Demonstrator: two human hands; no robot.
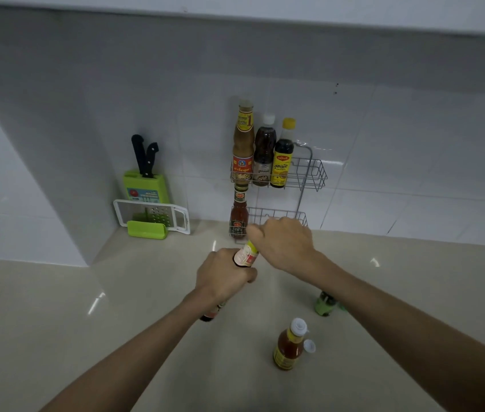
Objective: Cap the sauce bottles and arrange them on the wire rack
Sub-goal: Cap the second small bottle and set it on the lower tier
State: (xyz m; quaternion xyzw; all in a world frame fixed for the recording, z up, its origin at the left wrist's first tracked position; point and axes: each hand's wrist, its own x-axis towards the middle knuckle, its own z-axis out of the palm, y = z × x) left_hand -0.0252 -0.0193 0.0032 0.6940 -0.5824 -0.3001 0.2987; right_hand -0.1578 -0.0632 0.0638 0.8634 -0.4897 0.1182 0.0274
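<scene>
My left hand (pixel 223 273) grips a dark sauce bottle (pixel 245 256) around its body, tilted toward the wall. My right hand (pixel 283 242) is closed over the bottle's top, hiding the cap. The wire rack (pixel 314 173) hangs on the tiled wall. Its upper shelf holds three capped bottles (pixel 263 153). A red sauce bottle (pixel 239 215) stands at the left of the lower shelf. On the counter, an orange sauce bottle (pixel 288 346) stands with its white flip cap hanging open. A small green bottle (pixel 326 303) stands behind my right forearm, partly hidden.
A green knife block (pixel 145 185) with two black-handled knives stands at the back left. A white and green grater (pixel 152 217) leans in front of it. The pale counter (pixel 116 322) meets a tiled wall corner at the left.
</scene>
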